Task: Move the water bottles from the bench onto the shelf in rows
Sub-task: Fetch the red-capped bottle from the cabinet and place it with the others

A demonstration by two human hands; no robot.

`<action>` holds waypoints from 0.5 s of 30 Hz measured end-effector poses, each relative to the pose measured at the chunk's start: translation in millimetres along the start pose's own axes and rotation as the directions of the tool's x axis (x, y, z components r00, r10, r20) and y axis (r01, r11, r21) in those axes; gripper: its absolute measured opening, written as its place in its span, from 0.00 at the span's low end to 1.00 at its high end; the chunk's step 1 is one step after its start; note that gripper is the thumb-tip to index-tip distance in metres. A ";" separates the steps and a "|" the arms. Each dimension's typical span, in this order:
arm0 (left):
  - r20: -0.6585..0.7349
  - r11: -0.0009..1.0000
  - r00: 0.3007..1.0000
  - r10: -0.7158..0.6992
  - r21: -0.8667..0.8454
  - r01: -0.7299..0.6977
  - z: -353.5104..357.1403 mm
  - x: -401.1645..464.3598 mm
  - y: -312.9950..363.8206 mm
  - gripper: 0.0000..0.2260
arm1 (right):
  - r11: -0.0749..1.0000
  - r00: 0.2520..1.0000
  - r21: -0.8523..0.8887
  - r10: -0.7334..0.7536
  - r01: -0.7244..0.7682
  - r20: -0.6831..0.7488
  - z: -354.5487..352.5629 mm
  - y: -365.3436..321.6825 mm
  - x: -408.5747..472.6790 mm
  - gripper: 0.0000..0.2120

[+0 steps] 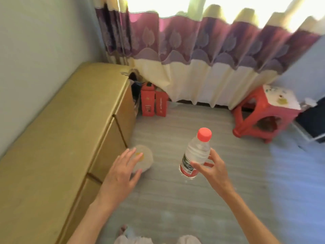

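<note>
A pale wall runs along the left above a long tan cabinet (58, 138) with drawer fronts; grey floor (202, 199) stretches to a purple-and-cream curtain (202, 55), red boxes (153, 103) and a red plastic stool (263, 113); the left hand (121, 171) hovers with fingers spread, holding nothing; the right hand (212, 170) pinches the water bottle (195, 155) at its label, held over the floor, long axis near upright, red cap tilted up and right; the label's print seems too blurred to read.

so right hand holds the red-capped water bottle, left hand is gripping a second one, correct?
Not quite. The head view shows the right hand holding the red-capped water bottle, but the left hand is open with fingers spread and holds nothing.
</note>
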State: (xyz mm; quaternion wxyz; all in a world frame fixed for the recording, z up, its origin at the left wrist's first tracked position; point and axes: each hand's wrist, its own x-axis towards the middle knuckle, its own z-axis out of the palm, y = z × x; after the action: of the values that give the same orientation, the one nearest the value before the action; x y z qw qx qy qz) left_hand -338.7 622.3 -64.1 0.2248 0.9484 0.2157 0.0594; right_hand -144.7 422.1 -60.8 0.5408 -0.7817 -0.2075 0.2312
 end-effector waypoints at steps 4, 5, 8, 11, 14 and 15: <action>0.071 0.982 0.980 0.183 -0.060 -0.179 55.1 52.0 112.4 0.22 | 0.998 0.977 0.036 0.062 -0.055 -0.205 -126.9 36.8 -35.3 0.30; 0.094 0.973 0.970 0.223 -0.077 -0.216 72.7 62.2 141.2 0.23 | 0.996 0.963 0.044 0.088 -0.079 -0.254 -157.1 46.2 -45.9 0.31; 0.182 0.926 0.910 0.373 -0.129 -0.354 121.9 93.2 231.3 0.25 | 0.986 0.910 0.087 0.166 -0.143 -0.381 -242.4 70.6 -77.3 0.34; 0.240 0.848 0.813 0.531 -0.147 -0.510 160.0 123.0 316.4 0.25 | 0.975 0.836 0.130 0.222 -0.181 -0.502 -314.8 94.5 -105.0 0.30; 0.290 0.761 0.708 0.644 -0.142 -0.633 192.7 156.3 395.6 0.26 | 0.967 0.746 0.187 0.254 -0.175 -0.615 -376.9 117.4 -125.1 0.21; 0.306 0.727 0.669 0.677 -0.142 -0.671 203.6 168.7 421.6 0.26 | 0.963 0.715 0.209 0.265 -0.168 -0.646 -396.6 126.0 -129.9 0.20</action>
State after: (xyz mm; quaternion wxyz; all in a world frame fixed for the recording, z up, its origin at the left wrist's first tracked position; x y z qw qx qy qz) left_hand 17.0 274.5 -52.5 0.2285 0.9541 -0.1920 -0.0232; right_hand -7.8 8.7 -39.4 0.5997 -0.7926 0.1097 0.0108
